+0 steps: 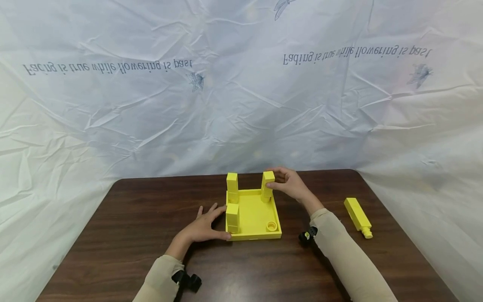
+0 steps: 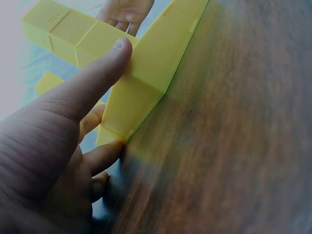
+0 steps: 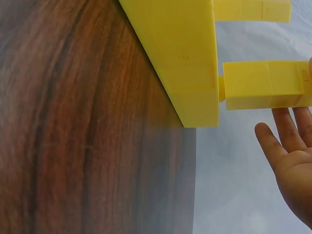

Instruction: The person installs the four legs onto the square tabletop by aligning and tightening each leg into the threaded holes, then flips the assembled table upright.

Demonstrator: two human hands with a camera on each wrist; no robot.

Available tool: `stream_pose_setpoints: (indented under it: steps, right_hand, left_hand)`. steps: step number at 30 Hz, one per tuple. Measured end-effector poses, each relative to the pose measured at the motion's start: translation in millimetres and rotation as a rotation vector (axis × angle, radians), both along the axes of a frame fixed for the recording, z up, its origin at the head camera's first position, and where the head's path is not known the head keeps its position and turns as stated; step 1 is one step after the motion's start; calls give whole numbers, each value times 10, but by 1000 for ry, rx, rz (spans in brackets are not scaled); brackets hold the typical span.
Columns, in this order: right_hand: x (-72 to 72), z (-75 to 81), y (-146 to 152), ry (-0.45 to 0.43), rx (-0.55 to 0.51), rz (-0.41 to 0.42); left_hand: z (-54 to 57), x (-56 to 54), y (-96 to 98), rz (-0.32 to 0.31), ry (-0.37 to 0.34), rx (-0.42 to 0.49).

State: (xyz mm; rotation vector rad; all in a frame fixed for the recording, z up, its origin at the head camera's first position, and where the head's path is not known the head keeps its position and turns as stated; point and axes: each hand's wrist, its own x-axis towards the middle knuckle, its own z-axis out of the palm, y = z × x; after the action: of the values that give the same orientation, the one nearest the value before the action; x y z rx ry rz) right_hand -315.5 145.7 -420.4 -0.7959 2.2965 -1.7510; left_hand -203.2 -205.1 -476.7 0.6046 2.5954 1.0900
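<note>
A square yellow tabletop panel point(image 1: 253, 214) with a raised rim lies on the wooden table, legs pointing up. My left hand point(image 1: 201, 228) grips its near-left corner, thumb on the front wall and fingers along the left side. Beside that hand stands a yellow leg point(image 1: 232, 218); another leg point(image 1: 232, 186) rises from the far-left corner. At the far-right corner my right hand point(image 1: 290, 183) pinches the upper part of a third leg point(image 1: 267, 186). In the right wrist view, a narrow neck shows between this leg point(image 3: 263, 85) and the panel point(image 3: 190, 63).
A loose yellow leg point(image 1: 357, 216) with a threaded end lies on the right of the wooden table point(image 1: 151, 218). A round socket point(image 1: 271, 226) sits at the panel's near-right corner. Behind the table hangs a wrinkled white cloth point(image 1: 241, 105) with printed writing.
</note>
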Motion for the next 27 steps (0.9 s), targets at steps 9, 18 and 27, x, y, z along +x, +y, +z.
stream_pose_setpoints:
  steps: [9,18,27]
  right_hand:
    - [119,-31,-49,75,49,-130]
    - [166,-70,-106,138,59,-195]
    - [119,-13,-30,87,69,-97]
  left_hand:
    - [10,3,-4,-3,0,13]
    - [15,5,-3,-7,-2,18]
    - [-5,-6,-9,-10,5,20]
